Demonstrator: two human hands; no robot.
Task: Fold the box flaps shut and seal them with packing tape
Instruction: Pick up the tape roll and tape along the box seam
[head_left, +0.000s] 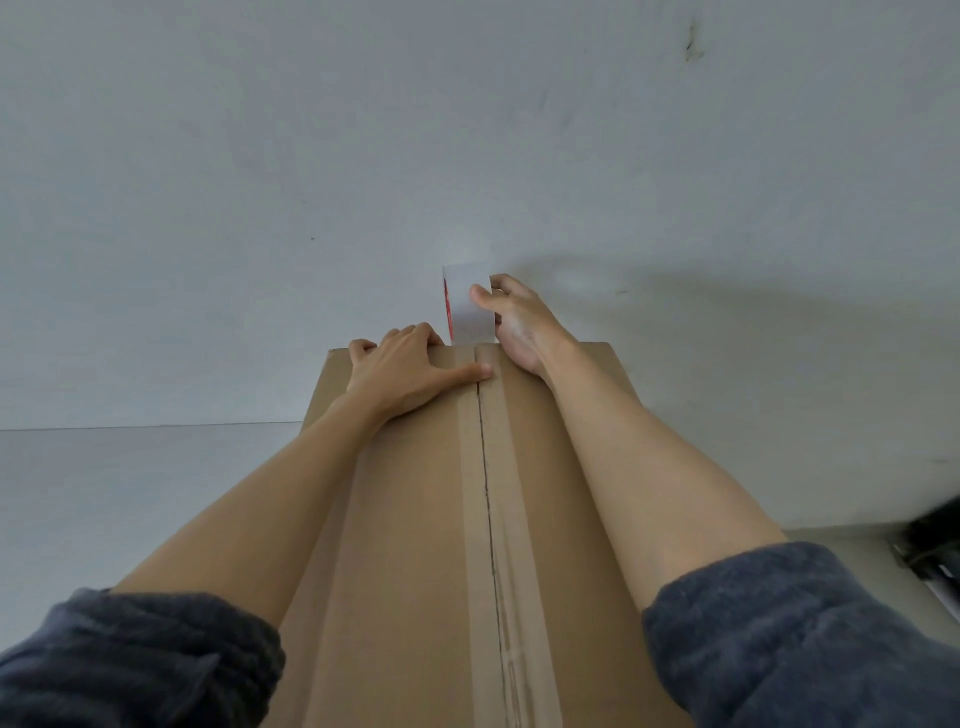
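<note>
At frame centre: box (415, 519), cardboard, long axis running straight away from the person, flaps folded shut and meeting at a middle seam (485, 467).

Tape (474, 519): brownish strip laid along that seam from the near end to the far edge.

Roll (467, 306): white with a red side, standing just past the far edge, in line with the seam.

Right hand (519, 322): fingers and thumb curled round the roll, heel resting at the box's far edge.

Left hand (410, 371): fingers flat on the lid just left of the seam, thumb (478, 371) pressing the strip near the far edge.

Key relation: the roll lies directly beyond the left thumb along the seam line, and the right hand already has it. The strip seems not yet cut from the roll.

Surround: pale wall (311, 156); grey sleeves (130, 660); dark object (935, 545) at right, too little in view to identify.
</note>
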